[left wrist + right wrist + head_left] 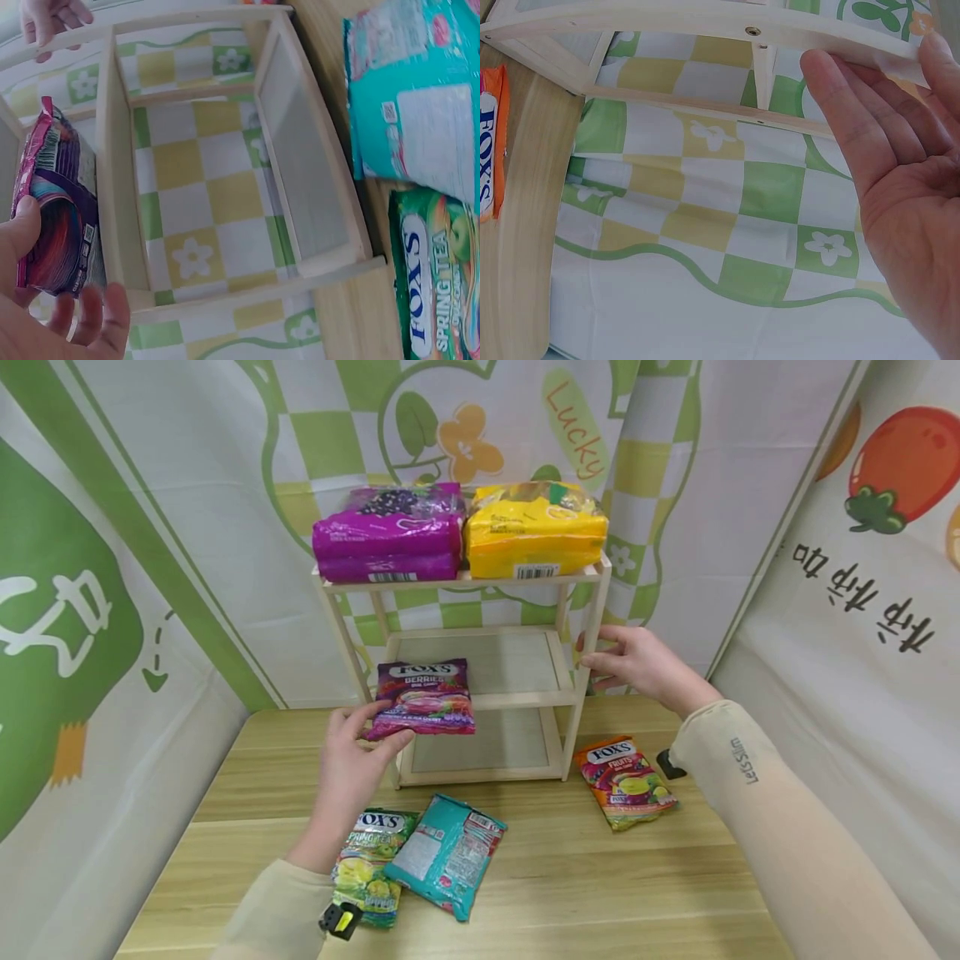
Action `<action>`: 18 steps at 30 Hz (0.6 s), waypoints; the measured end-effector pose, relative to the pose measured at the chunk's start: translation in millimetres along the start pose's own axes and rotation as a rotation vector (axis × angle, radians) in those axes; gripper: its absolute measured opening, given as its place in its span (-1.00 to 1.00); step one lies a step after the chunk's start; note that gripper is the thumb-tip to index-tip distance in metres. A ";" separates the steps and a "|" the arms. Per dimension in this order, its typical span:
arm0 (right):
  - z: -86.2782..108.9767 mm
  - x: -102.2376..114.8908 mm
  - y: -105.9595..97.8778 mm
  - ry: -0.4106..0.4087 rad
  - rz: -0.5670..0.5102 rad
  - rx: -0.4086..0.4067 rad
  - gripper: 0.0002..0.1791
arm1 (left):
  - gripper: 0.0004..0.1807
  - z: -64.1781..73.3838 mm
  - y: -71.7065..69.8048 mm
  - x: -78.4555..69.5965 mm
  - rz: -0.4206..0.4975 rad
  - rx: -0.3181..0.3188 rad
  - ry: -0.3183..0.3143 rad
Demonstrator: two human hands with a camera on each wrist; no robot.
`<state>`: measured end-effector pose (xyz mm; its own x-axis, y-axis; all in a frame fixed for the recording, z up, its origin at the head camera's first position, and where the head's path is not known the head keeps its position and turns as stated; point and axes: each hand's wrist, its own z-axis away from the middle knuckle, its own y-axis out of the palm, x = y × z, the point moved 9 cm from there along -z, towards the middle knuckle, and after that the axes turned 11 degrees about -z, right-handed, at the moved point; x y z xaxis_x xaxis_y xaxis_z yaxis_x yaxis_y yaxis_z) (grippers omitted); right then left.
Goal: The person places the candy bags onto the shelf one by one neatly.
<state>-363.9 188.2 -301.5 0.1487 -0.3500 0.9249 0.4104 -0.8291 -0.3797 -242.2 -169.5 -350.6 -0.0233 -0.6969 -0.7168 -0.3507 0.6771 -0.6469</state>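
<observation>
- The left hand (356,760) is pinching the berries bag (423,703) by its near left corner; in the left-wrist view the other fingers are bending loosely beside it.
- The berries bag is lying just ahead of the left hand, printed face up, its near part jutting past the front edge of the middle shelf (517,660); whether it is touching that shelf, the views are not settling.
- The right hand (637,664), only lightly closed, is holding the right post (594,618) of the rack (480,776), thumb on one side and fingertips reaching round the other.
- Above and between the hands, a purple bag (390,539) and a yellow bag (536,539) are resting side by side on the top shelf (480,582).
- Under the left forearm a green bag (367,868) is lying on the table (570,893), with a teal bag (450,852) overlapping it to the right; below the right hand an orange bag (626,783) is lying alone.
- Good handling, as judged here: the left hand is best keeping the berries bag level and clear of the left post (347,647), pushing from the near edge until the bag is lying wholly on the shelf.
- The right hand is serving best by steadying, not pulling: a slender frame carrying weight on top is probably rocking easily.
- A corner pinch is risking sag or twist; spreading the fingers beneath is likely helping.
</observation>
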 end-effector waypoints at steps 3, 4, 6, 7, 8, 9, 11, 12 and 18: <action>0.0 0.2 -0.1 -0.001 -0.001 -0.001 -0.50 | -0.47 1.2 -1.9 -3.3 -0.033 -0.050 0.064; 0.0 0.3 -0.2 -0.001 -0.001 -0.001 -0.50 | -0.48 1.6 -2.4 -5.1 -0.041 -0.066 0.090; 0.0 0.7 0.3 -0.003 -0.002 0.001 -0.50 | -0.51 2.6 -3.6 -9.0 -0.062 -0.101 0.152; 0.0 0.8 0.3 -0.003 -0.001 0.000 -0.50 | -0.52 3.2 -4.4 -11.6 -0.076 -0.123 0.189; 0.0 0.8 0.4 -0.004 -0.001 0.000 -0.50 | -0.53 4.3 -5.3 -15.1 -0.096 -0.147 0.233; -0.1 1.0 0.4 -0.005 -0.003 0.001 -0.50 | -0.54 5.3 -5.9 -18.4 -0.122 -0.171 0.276; 0.1 1.0 0.5 -0.005 -0.001 0.000 -0.50 | -0.57 8.1 -6.9 -25.6 -0.172 -0.224 0.370; 0.1 0.8 0.1 -0.003 0.000 -0.002 -0.50 | -0.58 9.7 -7.1 -29.1 -0.197 -0.249 0.417; 0.4 0.1 -0.1 0.005 0.000 -0.003 -0.47 | -0.65 20.3 -7.3 -48.5 -0.294 -0.347 0.644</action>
<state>-363.6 188.5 -301.4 0.1446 -0.3522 0.9247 0.4080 -0.8302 -0.3800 -219.5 -135.9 -316.4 -0.3852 -0.9074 -0.1683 -0.6964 0.4054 -0.5922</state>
